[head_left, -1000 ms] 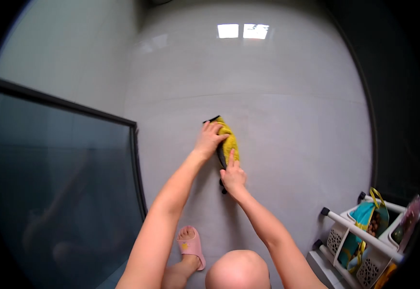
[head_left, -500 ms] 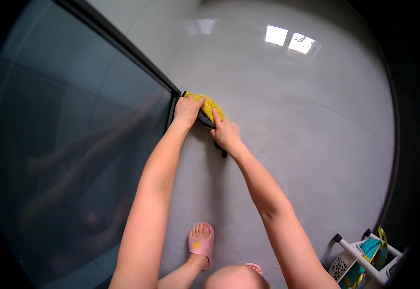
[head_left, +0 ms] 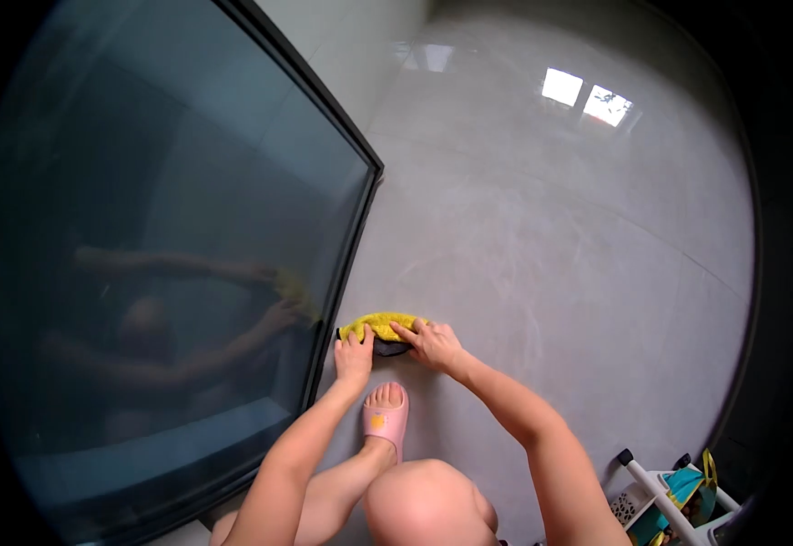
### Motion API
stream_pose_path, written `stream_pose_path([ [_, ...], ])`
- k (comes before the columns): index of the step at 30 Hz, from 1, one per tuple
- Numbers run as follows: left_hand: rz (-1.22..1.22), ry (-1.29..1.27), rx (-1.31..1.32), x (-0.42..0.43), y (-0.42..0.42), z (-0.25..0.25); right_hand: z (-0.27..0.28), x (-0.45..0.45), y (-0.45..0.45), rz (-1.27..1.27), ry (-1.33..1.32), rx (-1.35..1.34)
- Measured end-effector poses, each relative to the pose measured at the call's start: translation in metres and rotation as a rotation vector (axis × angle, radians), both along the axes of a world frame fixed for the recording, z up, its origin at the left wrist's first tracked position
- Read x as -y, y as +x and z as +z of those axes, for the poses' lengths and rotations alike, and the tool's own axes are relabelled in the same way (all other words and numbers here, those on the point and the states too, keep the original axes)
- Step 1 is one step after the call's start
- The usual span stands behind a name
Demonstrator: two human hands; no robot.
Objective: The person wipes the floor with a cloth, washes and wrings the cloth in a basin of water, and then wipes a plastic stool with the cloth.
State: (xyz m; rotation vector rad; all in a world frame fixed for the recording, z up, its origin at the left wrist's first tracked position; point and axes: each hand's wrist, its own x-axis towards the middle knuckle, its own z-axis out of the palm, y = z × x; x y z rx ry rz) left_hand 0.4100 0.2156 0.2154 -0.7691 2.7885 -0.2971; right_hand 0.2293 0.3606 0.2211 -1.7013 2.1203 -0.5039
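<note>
Seemingly for even pressure, left hand (head_left: pixel 354 360) and right hand (head_left: pixel 436 345) lie half-curled at nine and three o'clock on the yellow cloth (head_left: pixel 380 322), twelve o'clock from the slipper (head_left: pixel 385 424); whether they pinch, I can't tell.

The head camera looks forward and down at the nearby floor (head_left: pixel 551 282).

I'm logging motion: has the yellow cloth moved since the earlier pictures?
Yes: relative to the corner of the dark frame, the yellow cloth has moved toward the person's pink slipper.
</note>
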Motion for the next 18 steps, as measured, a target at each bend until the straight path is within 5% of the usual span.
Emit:
stream_pose_path([
  [2,-0.015,-0.068,-0.159,-0.009,0.008,-0.012,0.001,-0.003,0.004,0.015,-0.002,-0.015],
  [7,0.156,0.072,-0.078,0.0,-0.025,-0.009,-0.007,0.003,-0.006,-0.132,-0.023,-0.112],
  [18,-0.538,-0.052,-0.161,0.099,-0.098,0.011,-0.017,0.042,0.007,-0.441,-0.077,-0.094],
])
